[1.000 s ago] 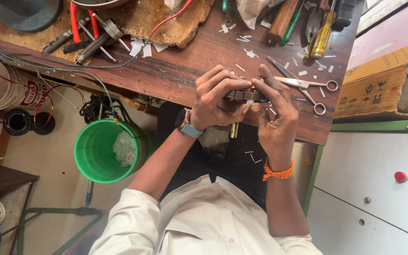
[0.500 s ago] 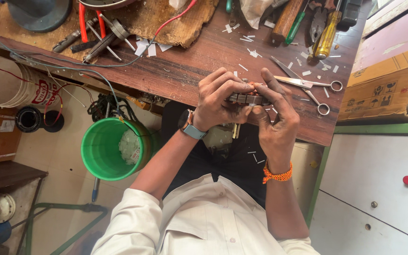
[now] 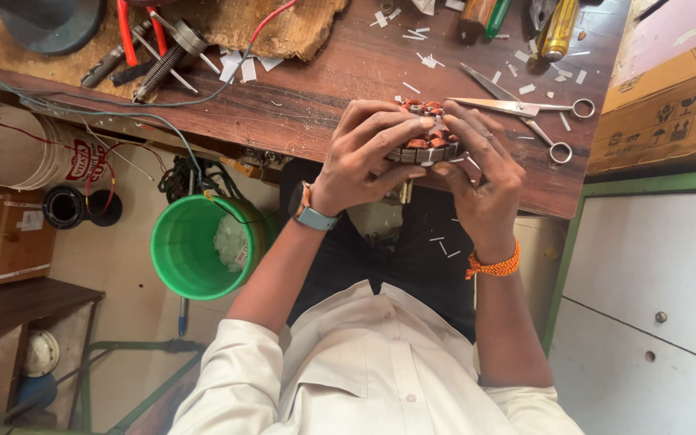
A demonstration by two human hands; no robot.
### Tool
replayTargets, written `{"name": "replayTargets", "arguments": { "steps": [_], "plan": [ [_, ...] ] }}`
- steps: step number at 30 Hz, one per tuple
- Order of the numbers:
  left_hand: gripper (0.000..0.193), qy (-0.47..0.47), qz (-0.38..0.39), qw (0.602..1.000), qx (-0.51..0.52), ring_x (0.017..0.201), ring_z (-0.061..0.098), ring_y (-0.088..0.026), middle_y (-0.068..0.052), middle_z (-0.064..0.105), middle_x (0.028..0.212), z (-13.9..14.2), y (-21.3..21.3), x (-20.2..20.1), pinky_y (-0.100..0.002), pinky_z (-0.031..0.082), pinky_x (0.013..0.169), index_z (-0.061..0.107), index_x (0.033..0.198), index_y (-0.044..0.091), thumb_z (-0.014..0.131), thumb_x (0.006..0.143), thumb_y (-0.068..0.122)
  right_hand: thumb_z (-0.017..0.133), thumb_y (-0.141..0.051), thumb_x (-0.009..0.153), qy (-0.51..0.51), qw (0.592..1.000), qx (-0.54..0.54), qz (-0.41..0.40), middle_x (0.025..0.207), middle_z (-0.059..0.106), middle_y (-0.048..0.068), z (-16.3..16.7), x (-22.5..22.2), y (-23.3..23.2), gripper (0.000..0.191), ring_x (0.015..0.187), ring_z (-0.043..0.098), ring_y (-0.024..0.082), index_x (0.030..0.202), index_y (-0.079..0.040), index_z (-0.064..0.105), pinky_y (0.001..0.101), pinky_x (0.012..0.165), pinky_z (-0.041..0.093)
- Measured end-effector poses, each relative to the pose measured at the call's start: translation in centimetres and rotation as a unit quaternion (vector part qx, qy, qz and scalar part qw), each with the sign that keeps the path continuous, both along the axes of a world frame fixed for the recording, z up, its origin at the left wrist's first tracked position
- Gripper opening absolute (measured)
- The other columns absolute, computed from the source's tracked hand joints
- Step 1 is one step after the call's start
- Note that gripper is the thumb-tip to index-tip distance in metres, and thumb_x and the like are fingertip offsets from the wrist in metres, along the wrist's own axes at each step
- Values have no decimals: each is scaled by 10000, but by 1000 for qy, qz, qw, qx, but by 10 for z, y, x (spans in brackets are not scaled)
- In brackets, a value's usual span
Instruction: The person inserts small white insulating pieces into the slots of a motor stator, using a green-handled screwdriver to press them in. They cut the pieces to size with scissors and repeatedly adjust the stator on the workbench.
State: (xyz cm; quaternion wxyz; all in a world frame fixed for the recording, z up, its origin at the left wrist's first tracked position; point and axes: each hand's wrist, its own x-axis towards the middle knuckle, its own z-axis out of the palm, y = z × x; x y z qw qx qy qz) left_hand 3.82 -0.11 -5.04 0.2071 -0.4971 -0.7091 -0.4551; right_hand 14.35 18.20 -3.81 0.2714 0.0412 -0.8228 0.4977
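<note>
Both my hands hold a round motor stator (image 3: 426, 142) with copper-coloured windings, just above the near edge of a dark wooden workbench (image 3: 316, 97). My left hand (image 3: 364, 153), with a watch at the wrist, wraps the stator's left side. My right hand (image 3: 481, 173), with an orange thread band at the wrist, grips its right side, fingers lying across the windings. Most of the stator is hidden by my fingers.
Scissors (image 3: 525, 113) lie on the bench just right of my hands, among white paper scraps. Pliers, screwdrivers and other tools (image 3: 155, 48) sit further back. A green bucket (image 3: 199, 246) stands on the floor at left, a cardboard box (image 3: 662, 97) and white cabinet (image 3: 654, 290) at right.
The view has shifted slightly. My hands stay closed on the stator, with the fingers shifting a little over the windings.
</note>
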Motion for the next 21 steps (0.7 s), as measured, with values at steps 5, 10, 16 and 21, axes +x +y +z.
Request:
{"name": "replayTargets", "arguments": {
  "steps": [5,10,16,21],
  "plan": [
    [512,31,33,999,5,1021,663,-277,-32,680,1140,-3,7,3,-432,519,936,661,1329,98,784,921,382,810,-301,898,7,999,38,-1,1352,696,105,-1,-5,4,545,1337,637,307,1342,-26,653,443,1210,495],
    [414,47,70,996,32,940,651,-261,-23,710,1087,-11,16,3,-418,512,856,685,1192,115,759,931,427,726,-296,1001,8,999,49,10,1410,669,125,-2,-8,3,436,1376,614,335,1356,-52,659,456,1221,461],
    [408,51,68,996,15,923,643,-265,-31,703,1077,-11,19,-1,-425,503,843,684,1182,96,759,935,411,680,-323,1040,14,999,46,1,1413,664,121,-9,-10,3,415,1389,608,343,1357,-55,655,458,1227,444],
    [386,21,83,996,31,938,647,-253,-17,702,1088,-12,21,8,-422,483,888,682,1176,110,782,923,383,700,-330,1037,17,1000,20,-4,1412,669,123,-15,-8,3,429,1377,599,321,1366,-58,657,437,1199,473]
  ]
}}
